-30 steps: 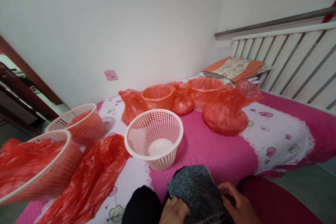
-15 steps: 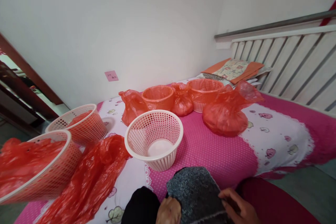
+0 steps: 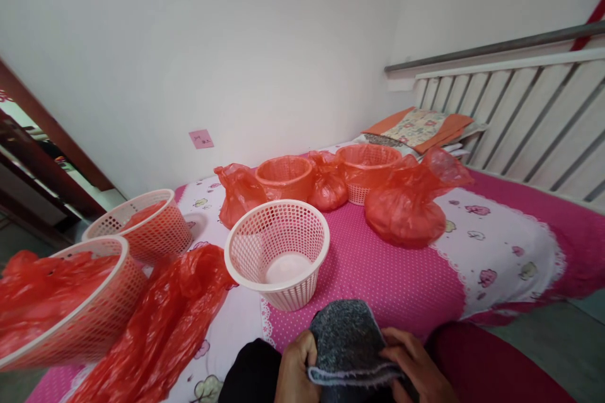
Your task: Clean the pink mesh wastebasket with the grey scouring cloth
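Head view: gray cloth piece [image 3: 348, 334] at bottom centre, nearer than the white basket [image 3: 295, 297], pale edging turned toward the wearer. Left hand [image 3: 297, 362] closed on its left edge, thumb uppermost; right hand [image 3: 416, 362] curled more loosely about its right edge. Handling judged midway: cloth in hand, folded over, not set down. Beyond: loose red bag [image 3: 165, 315] left of the basket, bunched red bag [image 3: 406, 214] to its right, both on the bed cover [image 3: 387, 277].

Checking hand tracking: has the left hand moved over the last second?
Yes: the left hand moved forward, closer to the middle pale basket, and slightly left against it.
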{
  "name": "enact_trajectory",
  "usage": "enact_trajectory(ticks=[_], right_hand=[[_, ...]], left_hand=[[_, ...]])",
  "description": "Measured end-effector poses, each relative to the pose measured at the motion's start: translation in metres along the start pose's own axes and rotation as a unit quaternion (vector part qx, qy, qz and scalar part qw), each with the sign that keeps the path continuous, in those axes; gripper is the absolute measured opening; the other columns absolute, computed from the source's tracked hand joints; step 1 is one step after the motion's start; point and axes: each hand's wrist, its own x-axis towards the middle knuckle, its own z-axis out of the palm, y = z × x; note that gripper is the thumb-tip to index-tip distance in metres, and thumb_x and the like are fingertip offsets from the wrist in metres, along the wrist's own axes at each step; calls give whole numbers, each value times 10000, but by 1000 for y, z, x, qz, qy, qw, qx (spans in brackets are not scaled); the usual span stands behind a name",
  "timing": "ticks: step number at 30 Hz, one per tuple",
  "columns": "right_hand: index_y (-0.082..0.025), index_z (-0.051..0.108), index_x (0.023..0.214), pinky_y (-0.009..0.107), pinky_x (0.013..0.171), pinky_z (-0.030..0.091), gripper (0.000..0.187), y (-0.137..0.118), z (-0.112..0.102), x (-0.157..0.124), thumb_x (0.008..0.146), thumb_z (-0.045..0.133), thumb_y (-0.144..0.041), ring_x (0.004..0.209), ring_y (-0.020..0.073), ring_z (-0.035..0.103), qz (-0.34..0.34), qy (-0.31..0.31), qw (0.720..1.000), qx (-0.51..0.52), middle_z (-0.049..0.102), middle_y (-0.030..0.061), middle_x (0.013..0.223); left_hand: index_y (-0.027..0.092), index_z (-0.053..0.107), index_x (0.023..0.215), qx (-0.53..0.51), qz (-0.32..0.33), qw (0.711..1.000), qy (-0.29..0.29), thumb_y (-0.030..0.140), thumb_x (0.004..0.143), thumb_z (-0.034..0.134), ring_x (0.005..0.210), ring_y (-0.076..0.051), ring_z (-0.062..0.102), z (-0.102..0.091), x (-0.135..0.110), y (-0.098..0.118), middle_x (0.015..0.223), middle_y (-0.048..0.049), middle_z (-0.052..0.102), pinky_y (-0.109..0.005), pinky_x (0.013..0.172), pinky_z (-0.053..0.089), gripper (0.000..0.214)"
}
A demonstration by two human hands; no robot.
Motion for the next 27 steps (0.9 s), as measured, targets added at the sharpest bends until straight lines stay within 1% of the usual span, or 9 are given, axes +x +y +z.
enact_trajectory(ticks=[5,8,11,12,14,16,20,22,27], right_hand=[[-262,740,1059,418,1045,518,215,-18,-8,27,869,667,-334,1214,302,640,19,-2,1000,12,676,107,1302],[-248,706,943,429,1016,510,127,-17,0,42,861,610,-256,1131,287,656,0,1,1000,13,713,102,1173],[-240,617,799,414,902,536,57,-12,8,51,836,575,-235,976,276,666,17,6,999,33,720,91,982],[-240,615,821,412,890,535,38,-11,9,53,820,578,-233,962,275,663,28,3,999,42,718,88,966],[-233,647,988,413,932,518,229,-12,10,54,763,613,-211,1013,278,657,43,-19,997,59,720,87,1033],[-231,648,1093,403,963,489,386,-14,10,54,712,624,-173,1052,271,649,43,-47,996,64,714,80,1086],[-230,586,787,339,757,458,64,-14,14,51,743,585,-184,821,226,616,34,-74,996,40,656,33,843],[-239,512,731,314,675,423,64,-13,14,50,747,560,-201,717,201,569,42,-55,996,58,598,5,753],[-250,446,729,339,814,478,110,-25,-9,53,755,546,-209,895,233,636,55,-13,985,165,681,39,912]], left_hand=[[225,527,858,-36,-53,998,-27,55,665,560,570,-110,285,-9,8,24,601,115,285,-263,575,182,260],[240,424,725,-42,-53,998,-6,64,662,543,580,-115,311,-11,12,31,599,98,331,-264,568,191,222],[246,319,652,-10,7,999,36,52,633,527,650,-130,373,-12,15,33,671,55,400,-266,601,248,286],[244,305,641,0,36,998,45,48,626,522,672,-136,388,-13,16,33,693,43,415,-268,616,261,294],[243,288,635,4,71,996,54,46,621,518,685,-141,400,-13,18,32,707,32,425,-270,626,270,303],[244,293,648,-3,55,997,59,46,619,532,674,-140,392,-13,17,32,694,39,421,-268,619,263,311],[248,362,703,-28,-23,998,50,69,641,588,650,-134,379,-11,11,29,676,63,417,-258,602,257,295],[245,431,757,-36,-38,998,34,92,681,597,630,-131,363,-12,8,26,670,75,403,-258,593,254,239],[240,402,688,-3,-52,998,19,66,678,575,608,-122,325,-20,5,21,625,80,367,-267,585,224,246]])
